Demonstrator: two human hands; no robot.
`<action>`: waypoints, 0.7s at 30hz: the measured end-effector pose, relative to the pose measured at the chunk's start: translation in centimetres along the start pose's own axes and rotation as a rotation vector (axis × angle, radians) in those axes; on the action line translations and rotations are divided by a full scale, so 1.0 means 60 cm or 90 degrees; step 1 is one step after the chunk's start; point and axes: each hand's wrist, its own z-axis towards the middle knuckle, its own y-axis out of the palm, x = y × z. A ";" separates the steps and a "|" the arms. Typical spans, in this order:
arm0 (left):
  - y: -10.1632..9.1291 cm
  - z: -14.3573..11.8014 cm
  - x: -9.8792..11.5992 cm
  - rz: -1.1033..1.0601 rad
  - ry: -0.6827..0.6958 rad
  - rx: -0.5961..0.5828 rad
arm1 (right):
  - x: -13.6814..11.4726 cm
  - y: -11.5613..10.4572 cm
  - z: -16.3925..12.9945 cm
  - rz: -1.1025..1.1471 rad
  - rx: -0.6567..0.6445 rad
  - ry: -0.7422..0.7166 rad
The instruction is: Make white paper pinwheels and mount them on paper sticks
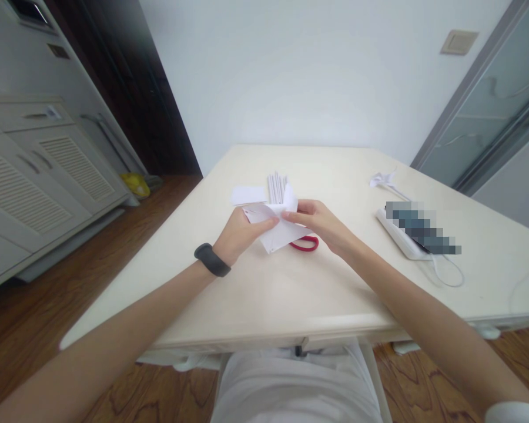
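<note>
Between both hands, above the table, is a white sheet of paper (282,236) with cut, pointed corners, partly curled inward. My left hand (245,231) pinches it from the left, thumb on top. From the right, my right hand (314,218) grips the same paper, its thumb and fingers near the middle. Below the paper lie scissors (307,244), of which only a red handle shows. Just beyond the hands rest several thin white paper sticks (277,187) side by side. A small stack of white paper (248,194) sits to their left.
At the right of the cream table (264,311) lies a white paper pinwheel (382,179) on a stick. Nearer is a dark phone (423,228), partly blurred, on a white block (399,238) with a white cable (449,284). A wall stands behind the table.
</note>
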 end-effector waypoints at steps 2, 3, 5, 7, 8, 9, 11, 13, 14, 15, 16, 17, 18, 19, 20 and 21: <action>0.000 -0.001 0.001 0.005 0.002 0.001 | -0.002 0.001 -0.001 -0.008 0.005 0.003; 0.000 -0.001 0.001 0.006 0.004 0.003 | -0.003 0.000 -0.002 -0.013 0.006 0.003; 0.001 -0.002 0.001 0.007 0.011 0.005 | -0.003 0.000 -0.002 -0.019 0.010 -0.004; 0.002 -0.003 0.002 0.006 0.020 0.006 | -0.002 0.000 -0.002 -0.018 0.017 -0.013; 0.002 -0.004 0.002 0.005 0.022 0.007 | -0.001 0.000 -0.002 -0.015 0.019 -0.017; 0.002 -0.004 0.002 0.005 0.024 0.008 | 0.000 0.000 -0.002 -0.011 0.021 -0.020; 0.003 -0.004 0.002 0.006 0.025 0.010 | 0.001 0.000 -0.001 -0.005 0.025 -0.022; 0.003 -0.005 0.002 0.009 0.023 0.010 | 0.001 0.000 0.000 -0.005 0.030 -0.023; 0.003 -0.005 0.002 0.011 0.023 0.009 | 0.001 0.000 0.000 -0.007 0.032 -0.025; 0.003 -0.005 0.002 0.013 0.024 0.008 | 0.001 0.000 0.001 -0.010 0.034 -0.027; 0.003 -0.005 0.003 0.015 0.025 0.009 | 0.002 0.001 0.001 -0.013 0.035 -0.030; 0.003 -0.004 0.003 0.017 0.027 0.009 | 0.002 0.001 0.001 -0.014 0.037 -0.034; 0.003 -0.004 0.003 0.020 0.028 0.008 | 0.002 0.001 0.002 -0.015 0.038 -0.036; 0.004 -0.004 0.004 0.021 0.029 0.006 | 0.003 0.001 0.002 -0.014 0.039 -0.038; 0.004 -0.004 0.004 0.019 0.028 0.002 | 0.003 0.001 0.002 -0.013 0.041 -0.040; 0.004 -0.004 0.004 0.013 0.029 -0.004 | 0.003 0.000 0.002 -0.012 0.044 -0.041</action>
